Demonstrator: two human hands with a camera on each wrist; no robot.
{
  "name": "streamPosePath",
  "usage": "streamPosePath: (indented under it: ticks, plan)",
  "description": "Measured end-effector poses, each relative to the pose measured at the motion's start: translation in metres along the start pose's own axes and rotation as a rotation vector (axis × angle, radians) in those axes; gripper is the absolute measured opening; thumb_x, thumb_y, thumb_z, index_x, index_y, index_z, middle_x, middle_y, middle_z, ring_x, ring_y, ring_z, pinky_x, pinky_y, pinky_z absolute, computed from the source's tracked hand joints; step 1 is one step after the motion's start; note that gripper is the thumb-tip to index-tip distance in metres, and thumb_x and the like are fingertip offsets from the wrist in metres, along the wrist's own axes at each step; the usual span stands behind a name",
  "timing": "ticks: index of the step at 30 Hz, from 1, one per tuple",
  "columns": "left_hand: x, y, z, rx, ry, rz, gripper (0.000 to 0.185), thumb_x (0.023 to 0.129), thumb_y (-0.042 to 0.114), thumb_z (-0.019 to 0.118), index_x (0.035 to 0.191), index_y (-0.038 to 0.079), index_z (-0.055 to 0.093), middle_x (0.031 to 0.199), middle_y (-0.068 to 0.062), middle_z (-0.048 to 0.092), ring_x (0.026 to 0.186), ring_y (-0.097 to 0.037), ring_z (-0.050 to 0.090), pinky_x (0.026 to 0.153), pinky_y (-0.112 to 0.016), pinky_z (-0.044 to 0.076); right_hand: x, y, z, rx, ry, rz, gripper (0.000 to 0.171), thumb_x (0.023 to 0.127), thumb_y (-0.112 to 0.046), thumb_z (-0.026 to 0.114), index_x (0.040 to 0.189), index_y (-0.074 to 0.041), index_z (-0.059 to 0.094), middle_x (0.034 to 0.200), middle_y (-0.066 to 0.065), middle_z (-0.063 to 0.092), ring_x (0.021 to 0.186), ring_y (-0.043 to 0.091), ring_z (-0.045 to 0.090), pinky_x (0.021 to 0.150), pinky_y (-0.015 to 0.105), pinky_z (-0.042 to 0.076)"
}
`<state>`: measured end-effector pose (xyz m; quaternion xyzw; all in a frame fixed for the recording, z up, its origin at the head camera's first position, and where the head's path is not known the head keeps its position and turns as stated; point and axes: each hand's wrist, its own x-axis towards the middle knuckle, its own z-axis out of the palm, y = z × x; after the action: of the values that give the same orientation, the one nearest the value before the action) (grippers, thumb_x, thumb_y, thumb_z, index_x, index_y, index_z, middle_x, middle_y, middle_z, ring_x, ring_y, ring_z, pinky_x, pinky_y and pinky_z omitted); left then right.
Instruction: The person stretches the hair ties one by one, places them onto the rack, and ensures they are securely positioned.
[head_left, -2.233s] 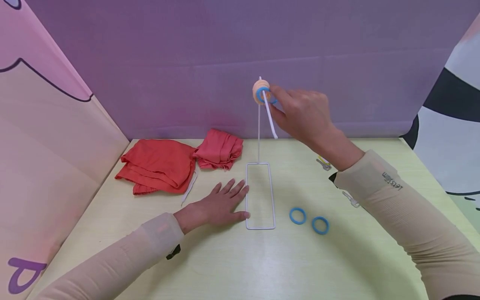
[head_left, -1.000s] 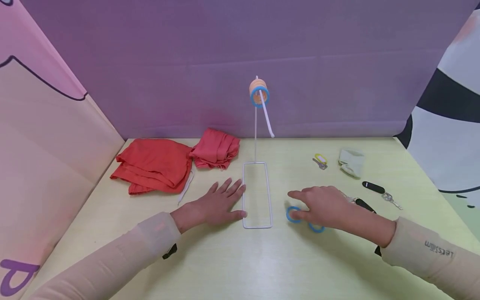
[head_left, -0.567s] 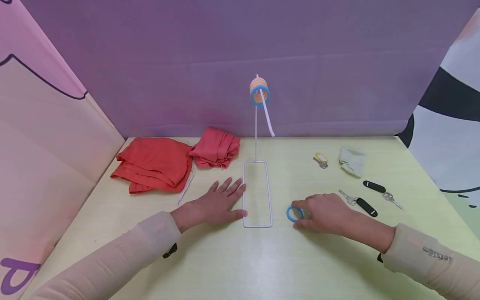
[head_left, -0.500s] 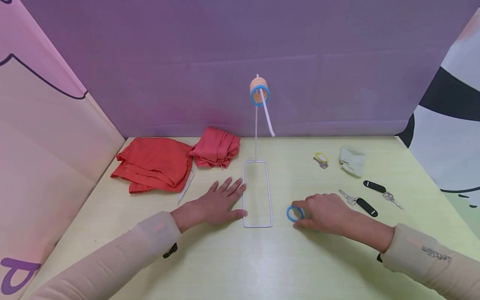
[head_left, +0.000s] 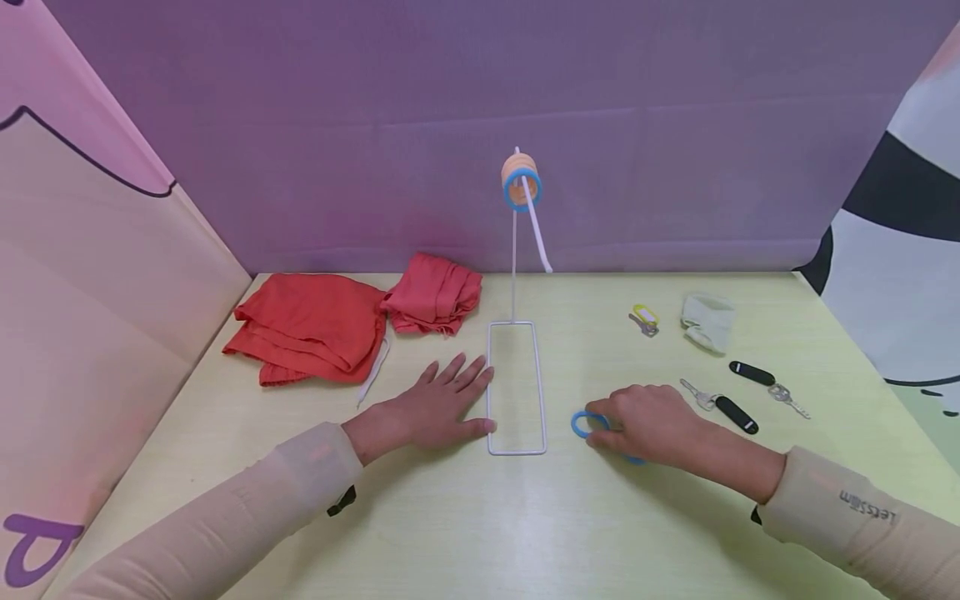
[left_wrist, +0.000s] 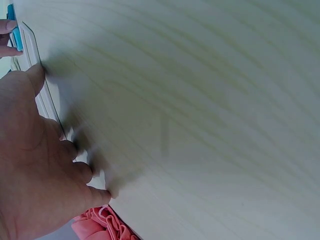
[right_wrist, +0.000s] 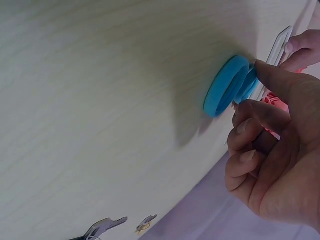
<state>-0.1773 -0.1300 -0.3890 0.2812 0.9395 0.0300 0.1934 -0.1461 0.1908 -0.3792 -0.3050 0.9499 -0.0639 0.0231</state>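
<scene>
My right hand (head_left: 658, 427) pinches a blue ring (head_left: 576, 427) between thumb and forefinger, right of the white wire stand (head_left: 540, 392). The ring tilts a little at the tabletop. A second blue ring (head_left: 636, 460) lies mostly hidden under that hand; the right wrist view shows it whole as the nearer blue ring (right_wrist: 212, 97). My left hand (head_left: 438, 414) lies flat with fingers spread, its fingertips and thumb on the left side of the stand's base. On the stand's raised arm hang several peach rings (head_left: 517, 161) with a blue ring at the front.
Two red folded cloths, the larger cloth (head_left: 311, 325) and the smaller cloth (head_left: 433, 293), lie at the back left. At the right are a key with a yellow tag (head_left: 645, 314), a pale cloth (head_left: 708, 322) and keys with black tags (head_left: 736, 414). A purple wall stands behind.
My right hand has left the hanging rings on the stand, come down to the table and taken hold of a blue ring, which now tilts. The left hand has stayed in place.
</scene>
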Motion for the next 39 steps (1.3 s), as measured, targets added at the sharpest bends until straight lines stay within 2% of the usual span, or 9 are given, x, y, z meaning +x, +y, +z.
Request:
streamPosePath:
  ticks: [5,9,13,17,20,27,30,34,39]
  plan:
    - [0.001,-0.001,0.0,-0.003,-0.004,-0.002,0.086,0.098,0.066,0.042,0.163,0.023,0.006,0.171,0.0,-0.001,0.158,-0.031,-0.004,0.125,-0.06,0.004,0.001,0.0,0.001,0.015,0.024,-0.017,0.015,0.087,-0.034,0.076,0.084,-0.029,0.062,0.061,-0.016,0.047,0.054,0.001,0.042,0.043,0.024,0.031]
    - [0.001,-0.001,0.0,-0.002,-0.005,-0.002,0.086,0.098,0.066,0.042,0.163,0.023,0.006,0.171,0.0,-0.001,0.158,-0.031,-0.004,0.125,-0.06,0.004,0.003,0.0,0.002,0.012,0.056,-0.015,0.007,0.088,-0.031,0.073,0.089,-0.027,0.068,0.066,-0.016,0.056,0.057,0.002,0.047,0.043,0.025,0.033]
    - [0.0,0.0,0.0,-0.007,-0.003,-0.003,0.086,0.098,0.066,0.042,0.163,0.022,0.007,0.171,0.0,0.0,0.158,-0.031,-0.004,0.125,-0.06,0.004,0.004,-0.001,-0.003,-0.005,0.114,-0.008,0.015,0.088,-0.032,0.072,0.1,-0.024,0.073,0.076,-0.012,0.067,0.06,0.005,0.052,0.043,0.026,0.033]
    - [-0.001,0.001,-0.001,-0.01,-0.002,-0.002,0.086,0.098,0.066,0.042,0.163,0.022,0.007,0.171,0.0,0.0,0.158,-0.031,-0.004,0.125,-0.06,0.004,0.005,-0.004,-0.017,-0.001,0.191,-0.016,0.02,0.088,-0.033,0.073,0.105,-0.023,0.073,0.066,-0.015,0.059,0.056,0.001,0.047,0.042,0.024,0.031]
    - [-0.001,0.001,-0.001,-0.009,0.001,0.0,0.086,0.098,0.066,0.042,0.163,0.022,0.007,0.171,0.0,0.0,0.158,-0.032,-0.004,0.125,-0.06,0.004,0.004,-0.007,-0.034,0.014,0.291,-0.04,0.021,0.088,-0.033,0.073,0.107,-0.023,0.073,0.06,-0.017,0.047,0.053,-0.003,0.04,0.042,0.022,0.029]
    - [-0.001,0.0,-0.001,-0.004,0.006,0.008,0.086,0.098,0.065,0.042,0.163,0.021,0.007,0.171,-0.001,0.0,0.158,-0.033,-0.003,0.125,-0.06,0.005,0.001,-0.018,-0.08,0.024,0.604,-0.158,0.025,0.083,-0.029,0.077,0.106,-0.023,0.075,0.062,-0.017,0.046,0.052,-0.004,0.035,0.043,0.018,0.026]
    - [-0.001,0.0,-0.001,-0.006,0.008,0.011,0.086,0.098,0.065,0.042,0.163,0.021,0.007,0.171,-0.001,0.001,0.158,-0.033,-0.003,0.125,-0.061,0.005,-0.001,-0.024,-0.097,-0.009,0.71,-0.217,0.025,0.092,-0.039,0.067,0.106,-0.02,0.075,0.062,-0.015,0.047,0.052,-0.002,0.033,0.043,0.018,0.025]
    - [-0.002,0.0,-0.001,-0.005,0.007,0.013,0.086,0.098,0.065,0.042,0.163,0.021,0.007,0.171,-0.002,0.001,0.158,-0.033,-0.003,0.125,-0.061,0.005,-0.006,-0.035,-0.123,-0.091,0.864,-0.285,0.044,0.101,-0.051,0.048,0.106,-0.017,0.075,0.063,-0.009,0.052,0.052,0.002,0.039,0.042,0.02,0.028]
    - [-0.002,0.0,-0.002,0.0,0.005,0.011,0.086,0.098,0.065,0.042,0.163,0.021,0.007,0.171,-0.002,0.001,0.158,-0.033,-0.003,0.125,-0.061,0.005,-0.01,-0.052,-0.144,-0.098,1.048,-0.373,0.039,0.1,-0.045,0.055,0.104,-0.013,0.077,0.062,-0.002,0.06,0.051,0.01,0.05,0.041,0.026,0.032]
